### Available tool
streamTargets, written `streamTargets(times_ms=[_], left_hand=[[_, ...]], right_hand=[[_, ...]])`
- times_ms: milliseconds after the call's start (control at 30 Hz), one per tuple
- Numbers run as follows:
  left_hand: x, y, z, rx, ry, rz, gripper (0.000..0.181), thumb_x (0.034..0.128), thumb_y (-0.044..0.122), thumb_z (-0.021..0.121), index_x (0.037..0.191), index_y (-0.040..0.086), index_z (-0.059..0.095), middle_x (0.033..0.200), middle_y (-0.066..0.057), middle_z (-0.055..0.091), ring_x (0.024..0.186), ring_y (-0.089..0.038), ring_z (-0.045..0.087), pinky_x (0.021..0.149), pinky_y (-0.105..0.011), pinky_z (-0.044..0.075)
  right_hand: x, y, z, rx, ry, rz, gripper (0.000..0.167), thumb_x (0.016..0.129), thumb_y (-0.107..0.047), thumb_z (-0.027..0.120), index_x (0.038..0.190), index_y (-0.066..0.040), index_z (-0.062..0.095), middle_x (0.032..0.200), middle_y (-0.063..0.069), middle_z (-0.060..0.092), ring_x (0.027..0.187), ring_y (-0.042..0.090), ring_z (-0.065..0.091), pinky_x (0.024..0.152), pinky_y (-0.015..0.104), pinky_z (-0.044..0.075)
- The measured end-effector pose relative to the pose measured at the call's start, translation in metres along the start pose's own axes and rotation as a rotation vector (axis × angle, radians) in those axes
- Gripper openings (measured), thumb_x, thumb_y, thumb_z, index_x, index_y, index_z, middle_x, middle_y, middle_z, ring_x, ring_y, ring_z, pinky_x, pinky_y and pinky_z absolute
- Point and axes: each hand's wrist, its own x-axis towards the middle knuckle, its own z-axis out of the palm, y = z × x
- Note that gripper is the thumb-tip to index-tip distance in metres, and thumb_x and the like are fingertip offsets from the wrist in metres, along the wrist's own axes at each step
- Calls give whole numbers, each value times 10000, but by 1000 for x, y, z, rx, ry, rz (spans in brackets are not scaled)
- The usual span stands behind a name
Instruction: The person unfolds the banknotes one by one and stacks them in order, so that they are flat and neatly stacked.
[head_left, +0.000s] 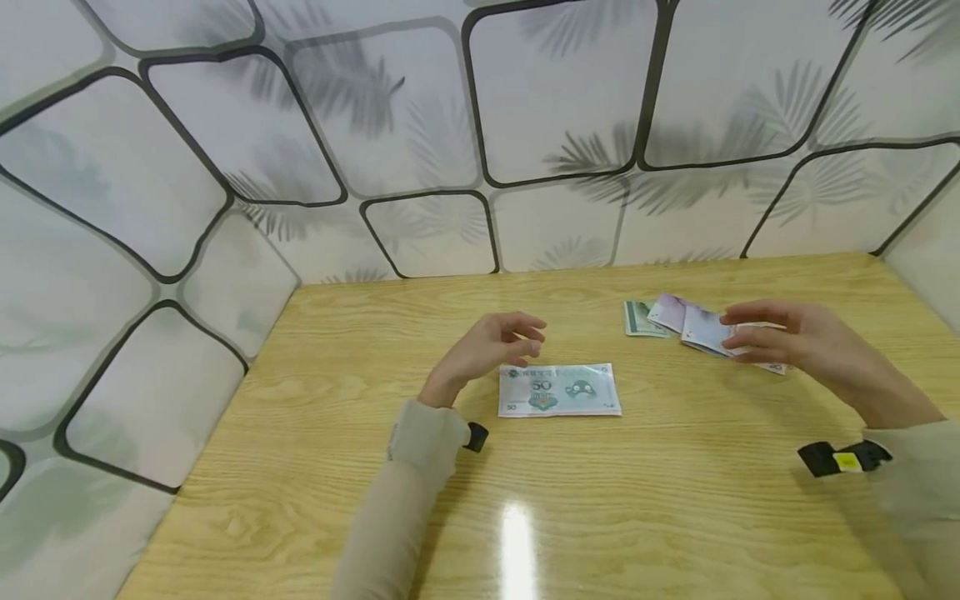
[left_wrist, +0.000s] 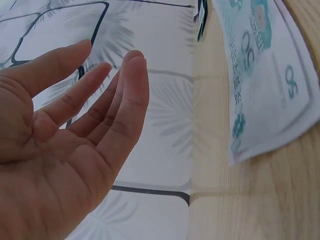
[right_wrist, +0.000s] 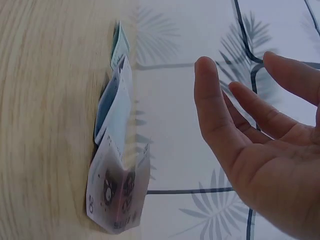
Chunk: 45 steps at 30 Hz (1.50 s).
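A beige left sleeve (head_left: pixel 393 517) is stretching forward. The left hand (head_left: pixel 491 346) is hovering with its fingers bent, loosely parted and holding nothing; a teal 50 note (head_left: pixel 560 392) is lying beneath and right of the fingertips. The right hand (head_left: pixel 802 335) is also hovering, fingers gently curved and parted; folded notes (head_left: pixel 703 329) are resting below and left of them. Beneath both hands a wood-grain table (head_left: pixel 292 458) is spreading; beyond the fingers a leaf-patterned wall (head_left: pixel 558 92) is rising.

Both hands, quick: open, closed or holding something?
Left hand: open, holding nothing, near the 50 note.
Right hand: open, holding nothing, near the folded notes.
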Motion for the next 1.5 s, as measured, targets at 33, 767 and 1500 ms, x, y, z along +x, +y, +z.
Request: streamTargets(times_ms=[33,767,1500], left_hand=[[2,1,1,-5,-5,2,427,1010,53,619,1406,-75,526,1324,-292,582,1125,-412,625,902,-390,588],[34,16,28,-64,-63,59,407,1021,31,588,1413,-58,525,1302,-268,599,1129,-456,621,920,-450,579],[70,26,66,-124,-123,73,388,1036,42,576,1404,-72,531,1288,-304,599,1129,-432,626,878,-387,599]], right_hand=[[-1,0,-2,-3,5,7,278,1033,-85,601,1275,-222,591,1166,-213,641,949,79,700,778,232,594],[-21,19,-40,103,129,39,327,1058,-77,542,1250,-317,655,1218,-195,610,959,49,690,773,197,579],[-29,56,-63,453,96,-43,393,1056,48,460,1135,-221,734,1085,-88,705,893,91,713,709,227,601]])
